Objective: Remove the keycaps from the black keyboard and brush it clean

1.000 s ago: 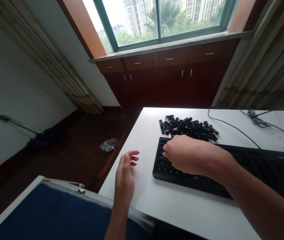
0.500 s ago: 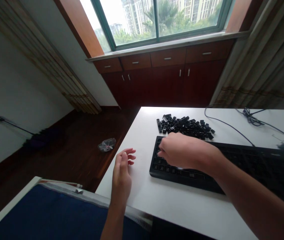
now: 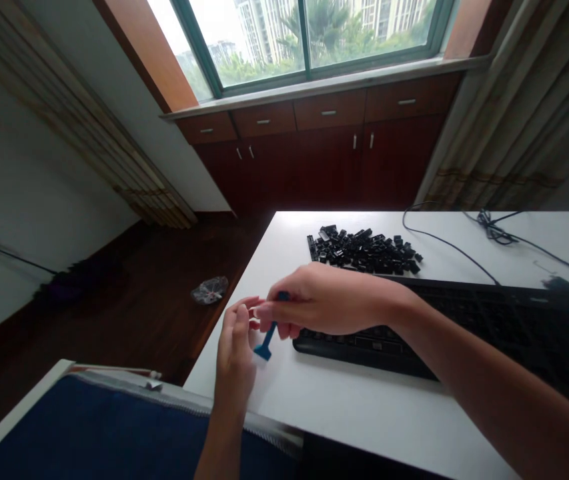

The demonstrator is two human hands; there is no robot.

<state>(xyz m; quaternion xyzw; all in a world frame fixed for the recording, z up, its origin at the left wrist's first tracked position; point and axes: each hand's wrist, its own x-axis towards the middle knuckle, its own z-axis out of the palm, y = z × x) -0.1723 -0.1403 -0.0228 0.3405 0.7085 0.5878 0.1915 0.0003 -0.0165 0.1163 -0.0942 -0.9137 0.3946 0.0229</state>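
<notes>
My right hand (image 3: 309,300) is closed on a small blue tool (image 3: 267,343) with a thin shaft and a wider, flared end that points down toward the white table. Just left of it is my left hand (image 3: 237,337), its fingers loosely curved and apart; the fingertips meet or nearly meet those of the right hand. A black keyboard (image 3: 334,343) lies under and beyond the right forearm, which hides part of it. Behind the keyboard is a heap of loose black keycaps (image 3: 364,250).
The white table (image 3: 274,400) has its left edge beside my left hand. Black cables (image 3: 494,230) run across its far right. A dark blue fabric surface (image 3: 114,427) is at lower left. A clear plastic bag (image 3: 210,291) lies on the dark floor.
My right hand has moved left from above the keyboard's left end to my left hand. The blue tool now shows in it. My left hand has barely moved.
</notes>
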